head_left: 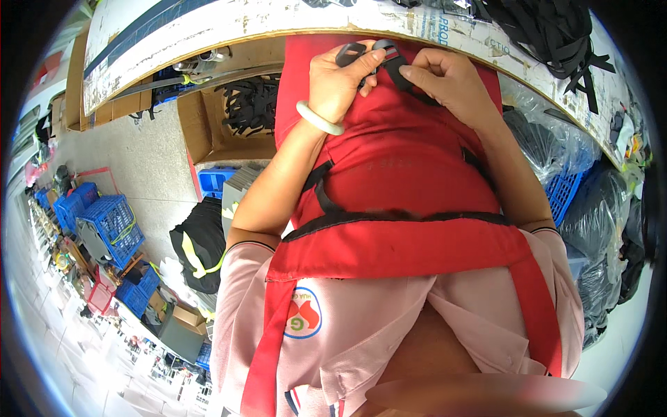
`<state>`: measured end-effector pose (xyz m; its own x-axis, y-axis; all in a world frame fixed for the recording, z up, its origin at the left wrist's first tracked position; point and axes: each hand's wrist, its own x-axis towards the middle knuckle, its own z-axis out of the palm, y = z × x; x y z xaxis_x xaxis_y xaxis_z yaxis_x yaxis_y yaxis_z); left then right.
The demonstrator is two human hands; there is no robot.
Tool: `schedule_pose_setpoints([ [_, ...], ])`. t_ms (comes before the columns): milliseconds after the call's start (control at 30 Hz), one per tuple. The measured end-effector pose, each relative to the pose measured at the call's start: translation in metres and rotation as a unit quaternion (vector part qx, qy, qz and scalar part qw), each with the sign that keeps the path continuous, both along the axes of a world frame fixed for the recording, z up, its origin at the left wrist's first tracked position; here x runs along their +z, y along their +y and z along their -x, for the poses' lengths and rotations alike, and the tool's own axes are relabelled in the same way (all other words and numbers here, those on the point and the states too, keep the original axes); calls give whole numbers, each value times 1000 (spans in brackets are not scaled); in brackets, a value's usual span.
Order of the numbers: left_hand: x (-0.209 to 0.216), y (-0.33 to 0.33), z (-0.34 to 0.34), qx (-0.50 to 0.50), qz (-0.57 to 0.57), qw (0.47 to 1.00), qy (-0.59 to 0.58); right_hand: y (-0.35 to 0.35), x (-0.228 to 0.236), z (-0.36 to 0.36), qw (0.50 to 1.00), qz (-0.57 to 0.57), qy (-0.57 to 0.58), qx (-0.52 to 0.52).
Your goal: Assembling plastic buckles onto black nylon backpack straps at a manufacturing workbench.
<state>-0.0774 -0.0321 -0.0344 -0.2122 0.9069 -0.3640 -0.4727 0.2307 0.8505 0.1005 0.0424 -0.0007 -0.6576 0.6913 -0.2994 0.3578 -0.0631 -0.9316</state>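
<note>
Over the lap of my red apron [417, 174], at the near edge of the worktable, both hands work on a small black buckle with webbing. My left hand [340, 78], with a pale bangle on its wrist, is closed with thumb and fingers on the black buckle [384, 47]. A dark looped piece [349, 53] sticks out beside its index finger. From the buckle hangs a short black webbing strap [397, 74], pinched by the thumb and curled fingers of my right hand [448, 78]. Where the strap passes through the buckle is too small to make out.
Along the top runs the worn white worktable [278, 19], a heap of black straps [545, 31] at its right. A cardboard box [198, 125] holding black pieces stands below left. Blue crates [114, 226] are farther left; plastic bags [594, 215] crowd the right side.
</note>
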Motion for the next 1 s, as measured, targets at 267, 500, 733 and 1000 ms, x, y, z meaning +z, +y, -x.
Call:
schedule_pose_setpoints([
  [267,-6,-5,0,-19,-80,993,87,-7,-18,9,986,135,60,-72],
  [500,-2,-20,11,-43,-114,987,106,2,-24,12,931,341,123,34],
  [733,50,-92,100,10,25,990,141,15,-39,34,985,124,112,-48],
  [1000,39,-134,132,115,172,925,318,-21,-17,62,987,9,98,123],
])
